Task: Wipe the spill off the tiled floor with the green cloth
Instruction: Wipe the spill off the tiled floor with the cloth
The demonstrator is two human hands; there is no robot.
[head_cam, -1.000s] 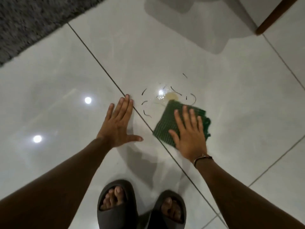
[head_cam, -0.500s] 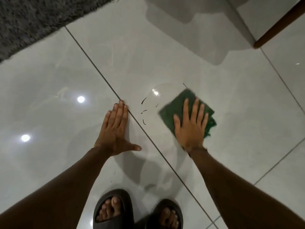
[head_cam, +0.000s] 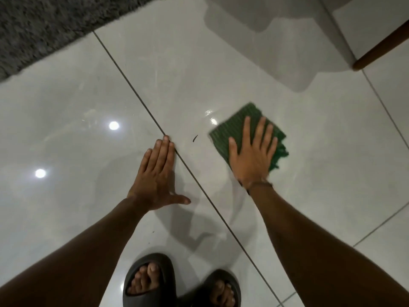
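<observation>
A folded green cloth (head_cam: 234, 122) lies flat on the glossy grey tiled floor (head_cam: 332, 173). My right hand (head_cam: 252, 151) presses on it palm down with fingers spread, covering most of the cloth. A wet shine of the spill (head_cam: 210, 116) shows just left of the cloth's far corner, and one small dark curl (head_cam: 195, 138) lies on the tile left of the cloth. My left hand (head_cam: 158, 173) rests flat on the floor beside a grout line, fingers together, thumb out, holding nothing.
A dark shaggy rug (head_cam: 44, 25) fills the top left. A wooden furniture leg (head_cam: 380, 52) slants in at the top right. My two feet in dark slides (head_cam: 150, 282) stand at the bottom. Ceiling lights reflect on the left tile.
My right hand has pushed the cloth up and right across the spill. Most of the dark curls and the puddle seen earlier are gone. The left hand has stayed planted.
</observation>
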